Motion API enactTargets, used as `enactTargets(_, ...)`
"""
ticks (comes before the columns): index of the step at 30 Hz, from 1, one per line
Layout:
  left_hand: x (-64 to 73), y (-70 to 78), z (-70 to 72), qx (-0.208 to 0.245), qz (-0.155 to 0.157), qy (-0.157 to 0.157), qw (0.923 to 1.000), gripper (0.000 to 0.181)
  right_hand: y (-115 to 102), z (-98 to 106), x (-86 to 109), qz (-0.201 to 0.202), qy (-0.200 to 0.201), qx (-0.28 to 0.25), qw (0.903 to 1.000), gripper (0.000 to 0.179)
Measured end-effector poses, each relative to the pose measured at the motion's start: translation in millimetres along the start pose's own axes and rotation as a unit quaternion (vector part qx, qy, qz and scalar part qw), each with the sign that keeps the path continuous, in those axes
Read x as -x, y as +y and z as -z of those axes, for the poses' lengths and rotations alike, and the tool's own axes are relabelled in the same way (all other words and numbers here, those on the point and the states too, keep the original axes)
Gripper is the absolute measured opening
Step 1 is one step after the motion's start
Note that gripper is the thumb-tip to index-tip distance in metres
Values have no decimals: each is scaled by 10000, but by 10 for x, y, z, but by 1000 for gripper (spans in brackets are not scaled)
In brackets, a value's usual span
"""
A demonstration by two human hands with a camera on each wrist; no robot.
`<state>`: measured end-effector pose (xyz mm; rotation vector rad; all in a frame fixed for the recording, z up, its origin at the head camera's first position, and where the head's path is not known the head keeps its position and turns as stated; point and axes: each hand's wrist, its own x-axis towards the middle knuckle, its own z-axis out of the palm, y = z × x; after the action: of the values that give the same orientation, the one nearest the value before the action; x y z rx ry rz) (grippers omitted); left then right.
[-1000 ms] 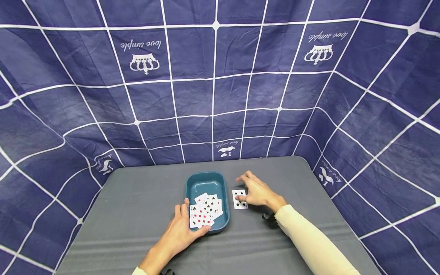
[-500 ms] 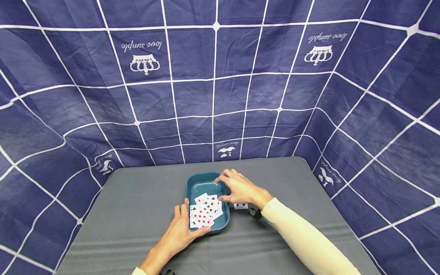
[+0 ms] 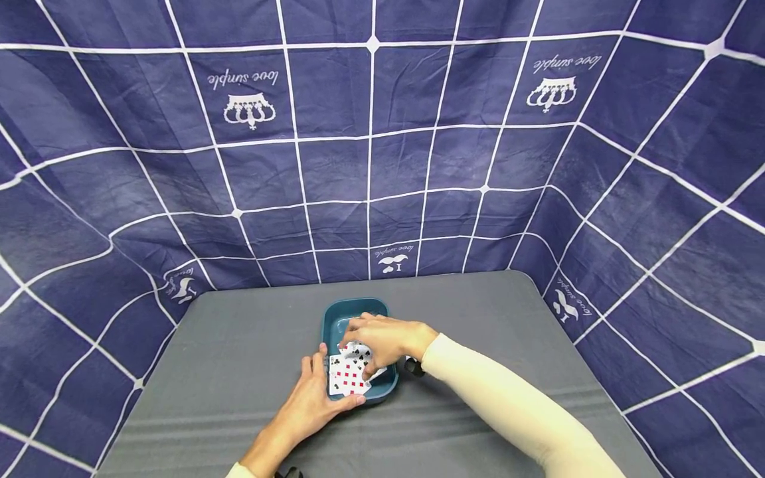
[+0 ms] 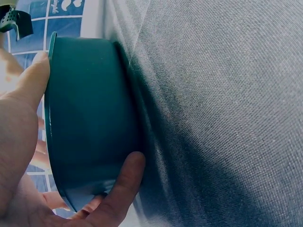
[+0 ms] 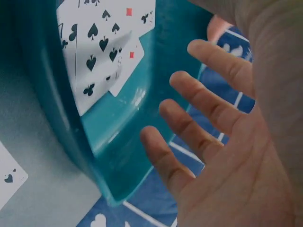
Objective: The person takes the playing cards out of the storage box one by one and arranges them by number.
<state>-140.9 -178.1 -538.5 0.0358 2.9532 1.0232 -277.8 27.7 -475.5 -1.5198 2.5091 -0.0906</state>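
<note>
Teal oblong plastic-looking tray, gripped by my left hand; white rectangular playing cards, likely light, slippery, best edge-pinched; my right hand loose-fingered above.

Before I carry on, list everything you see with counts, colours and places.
Tray: 1, teal, on the table
Cards in tray: several overlapping, exact count unclear, white with red and black pips, toward its near end
Loose card: at least 1, white with black pips, right of the tray
Table: 1, grey, under the tray
Patterned cloth: count unclear, navy and white, around the table
Wrist gear: 2, black, at the wrists
Sleeves: 2, cream, forearms
Left grip: 1, bare, holding tray's near-left corner
Right grip: 1, bare, over the cards
</note>
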Motion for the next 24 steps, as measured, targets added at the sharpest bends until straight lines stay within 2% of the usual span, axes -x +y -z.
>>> enactTargets(8, 1, -30, 3, 60, 23, 20, 10000, 148, -193, -112, -223, 243, -577, 774, 9950, 84)
enactTargets(18, 6, -48, -39, 129, -12, 45, 9999, 148, -258, -224, -325, 341, -835, 1199, 9887, 92)
enactTargets(24, 14, -48, -17, 132, -109, 79, 9998, 148, -286, -269, -359, 298, -888, 1313, 9869, 92)
